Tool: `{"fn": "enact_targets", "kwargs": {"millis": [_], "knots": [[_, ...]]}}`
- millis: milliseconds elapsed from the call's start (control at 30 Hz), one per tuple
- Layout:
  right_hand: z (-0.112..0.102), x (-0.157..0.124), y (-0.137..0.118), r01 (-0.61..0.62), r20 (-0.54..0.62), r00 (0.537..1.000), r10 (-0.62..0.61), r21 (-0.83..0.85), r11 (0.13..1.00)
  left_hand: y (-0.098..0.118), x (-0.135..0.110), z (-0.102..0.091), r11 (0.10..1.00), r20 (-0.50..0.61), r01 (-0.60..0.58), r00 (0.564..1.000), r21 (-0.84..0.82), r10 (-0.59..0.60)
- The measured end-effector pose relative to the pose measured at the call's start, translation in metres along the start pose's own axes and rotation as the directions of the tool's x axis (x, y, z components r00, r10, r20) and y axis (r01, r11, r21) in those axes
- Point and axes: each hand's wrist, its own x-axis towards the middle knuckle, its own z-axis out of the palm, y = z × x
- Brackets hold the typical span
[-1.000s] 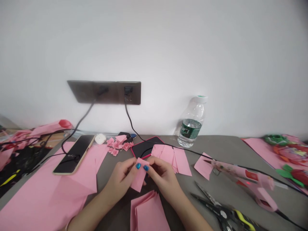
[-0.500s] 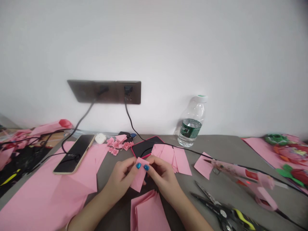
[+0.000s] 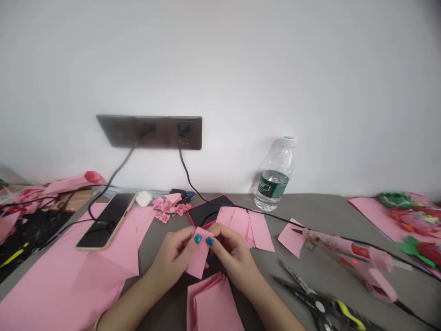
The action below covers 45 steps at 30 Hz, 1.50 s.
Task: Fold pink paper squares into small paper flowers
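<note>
Pink paper [image 3: 199,253] hangs pinched between the left hand [image 3: 174,255] and the right hand [image 3: 234,257], both thumbs pressing on it from above, over the grey tabletop [image 3: 320,207]. A folded pink stack [image 3: 213,305] lies nearer, just below the hands. Cut pink squares [image 3: 243,225] lie farther off, overlapping a red-cased phone [image 3: 205,211]. Small paper roses [image 3: 168,207] sit far left of them, while a pink glue gun [image 3: 344,246] and scissors [image 3: 317,303] rest to the right.

A grey tabletop [image 3: 320,207] carries pink paper sheets [image 3: 69,285], a smartphone [image 3: 105,220], a pink glue gun [image 3: 344,246] and scissors [image 3: 319,303].
</note>
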Motion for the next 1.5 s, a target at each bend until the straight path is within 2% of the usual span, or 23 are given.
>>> {"fn": "enact_targets", "kwargs": {"millis": [900,1133,1267,1433,1500], "knots": [[0.002,-0.0002,-0.0047,-0.026,0.017,1.0,0.026,0.022,0.999,0.0048,-0.0002,0.0005,1.0,0.0,-0.006,1.0,0.015,0.006],[0.003,-0.0005,-0.0051,-0.006,0.015,1.0,0.006,0.01,1.0,-0.0016,-0.0014,-0.0013,0.998,-0.012,-0.049,0.999,0.031,0.049],[0.0023,-0.0009,-0.0049,-0.007,0.037,0.999,0.006,0.017,1.0,-0.0043,-0.0018,-0.0025,0.99,-0.024,-0.076,0.997,0.12,0.079],[0.0009,-0.0012,-0.0019,0.018,0.011,1.0,-0.017,-0.124,0.992,0.0007,0.002,-0.0036,0.952,-0.102,-0.136,0.98,0.276,0.17],[0.001,-0.0013,-0.0015,0.012,0.023,1.0,-0.009,-0.13,0.991,0.0015,0.003,-0.0039,0.944,-0.12,-0.143,0.975,0.296,0.185]]}}
